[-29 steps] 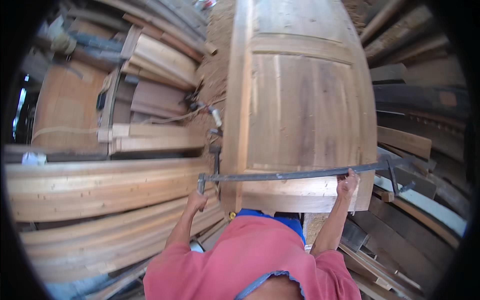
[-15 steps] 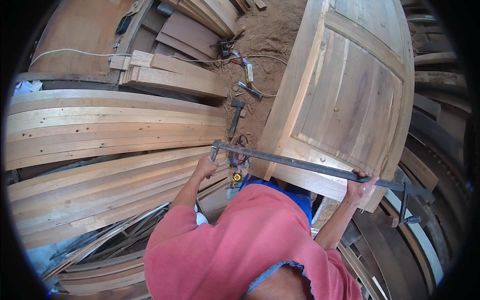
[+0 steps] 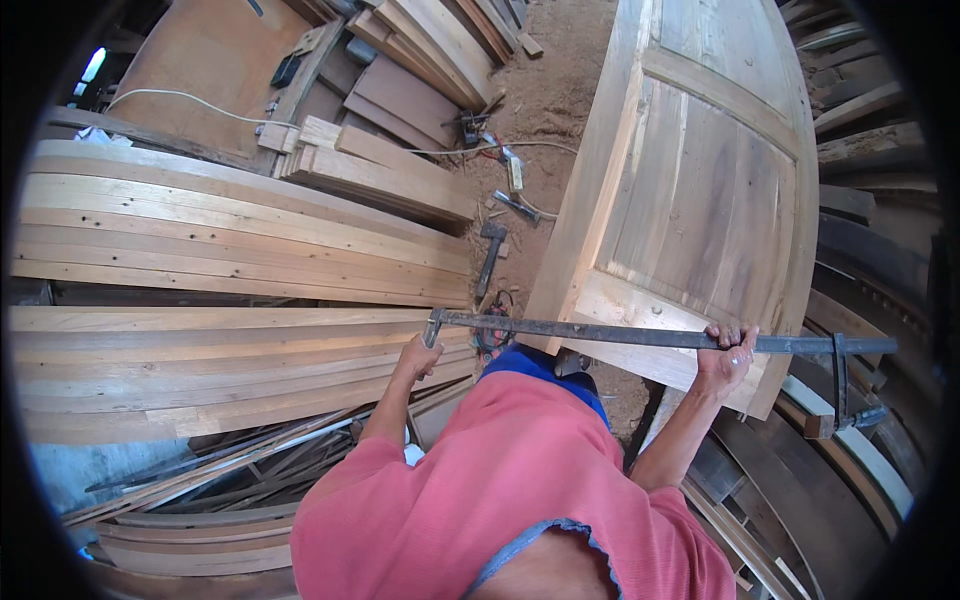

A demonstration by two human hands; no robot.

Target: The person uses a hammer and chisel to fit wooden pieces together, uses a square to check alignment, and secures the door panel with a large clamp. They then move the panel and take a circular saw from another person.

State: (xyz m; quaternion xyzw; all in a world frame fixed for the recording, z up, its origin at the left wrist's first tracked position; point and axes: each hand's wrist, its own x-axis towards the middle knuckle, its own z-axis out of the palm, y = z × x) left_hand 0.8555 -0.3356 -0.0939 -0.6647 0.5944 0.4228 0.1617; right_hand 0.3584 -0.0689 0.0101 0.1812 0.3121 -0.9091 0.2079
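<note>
A long dark metal bar clamp (image 3: 600, 332) stretches across in front of my body, above the near end of a panelled wooden door (image 3: 690, 190). My left hand (image 3: 418, 358) is closed around the jaw at the clamp's left end. Toward the other end, my right hand (image 3: 728, 358) wraps its fingers over the bar. Beyond that hand the sliding jaw hangs down, with a wooden block (image 3: 820, 427) at its tip and a screw handle beside it. Whether the bar touches the door I cannot tell.
Long stacked planks (image 3: 240, 230) fill the left side. On the sawdust-covered floor lie a hammer (image 3: 490, 258), a red power tool (image 3: 492, 338) and a pale cable (image 3: 540, 143). Shorter boards (image 3: 400, 180) are piled at the far left. More timber (image 3: 870, 250) crowds the right.
The clamp has come closer to level: its right end, with my right hand, has risen. Both hands keep their grip. The whole view has shifted slightly.
</note>
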